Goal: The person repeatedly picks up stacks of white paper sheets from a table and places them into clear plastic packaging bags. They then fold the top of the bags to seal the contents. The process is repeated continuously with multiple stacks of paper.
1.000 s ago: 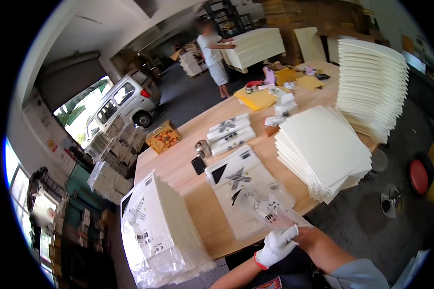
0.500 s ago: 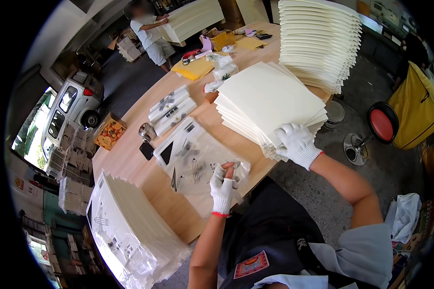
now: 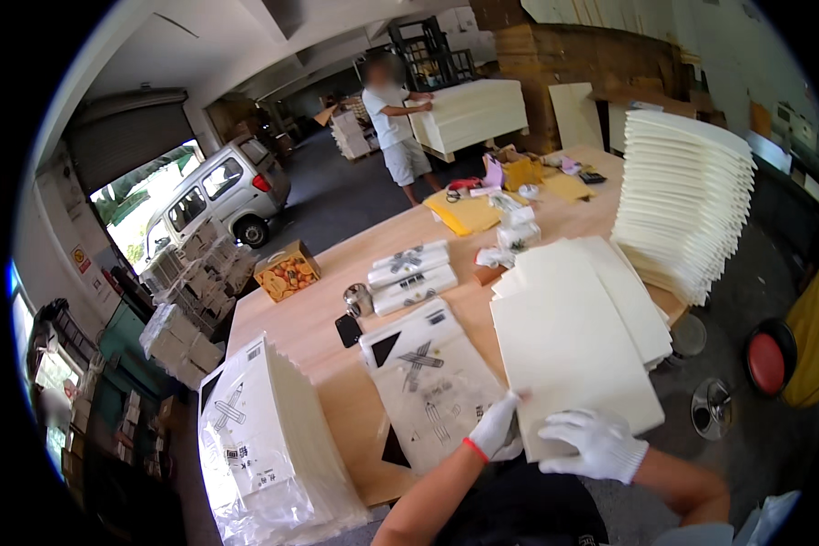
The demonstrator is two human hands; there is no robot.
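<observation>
Both my hands wear white knit gloves. My right hand (image 3: 601, 446) bends over the near edge of a cream sheet (image 3: 578, 346), gripping it; the sheet lies slanted over other cream sheets (image 3: 632, 300). Beside that sheet's left edge, my left hand (image 3: 496, 428) is closed at the near right end of a clear printed plastic bag (image 3: 441, 373), a bare fingertip pointing up. Its other fingers are partly hidden. The bag lies flat on the table, with pencil drawings and dark corners.
A bagged stack (image 3: 255, 428) stands at the table's near left, and a tall cream stack (image 3: 682, 200) at the far right. Rolled bags (image 3: 414, 278), a phone (image 3: 348, 331), a metal tin (image 3: 358, 298) and a fruit box (image 3: 287, 270) lie around. Another person (image 3: 391, 127) handles boards beyond.
The view has tilted up, showing more of the room. The top cream sheet has been pulled toward me by my right hand. My left hand is now against its left edge.
</observation>
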